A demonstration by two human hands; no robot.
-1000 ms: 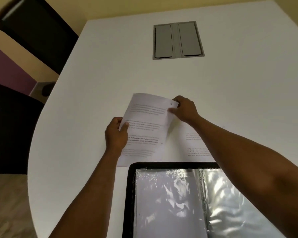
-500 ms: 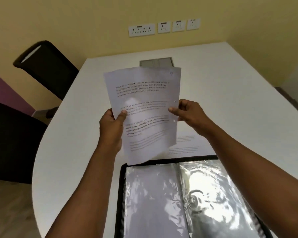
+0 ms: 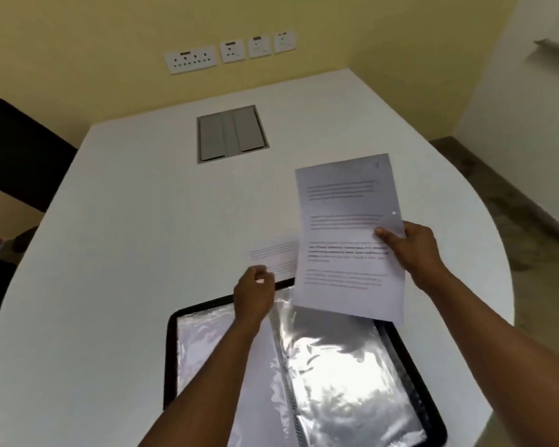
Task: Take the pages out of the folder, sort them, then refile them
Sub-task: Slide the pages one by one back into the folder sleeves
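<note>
A black folder (image 3: 410, 366) with shiny clear sleeves lies open at the table's near edge. My right hand (image 3: 410, 250) pinches a printed page (image 3: 346, 240) by its right edge and holds it up above the folder's far right corner. My left hand (image 3: 254, 295) hovers over the folder's top edge with fingers loosely curled, holding nothing. Another printed page (image 3: 275, 256) lies flat on the table just beyond the folder, partly hidden behind the held page.
The white table (image 3: 126, 253) has a grey cable hatch (image 3: 231, 133) set into its far middle. A black chair (image 3: 17, 150) stands at the left. Wall sockets (image 3: 229, 53) line the yellow wall behind.
My left hand has let go of the page and dropped toward the folder. My right hand has carried the page to the right. The view has swung left.
</note>
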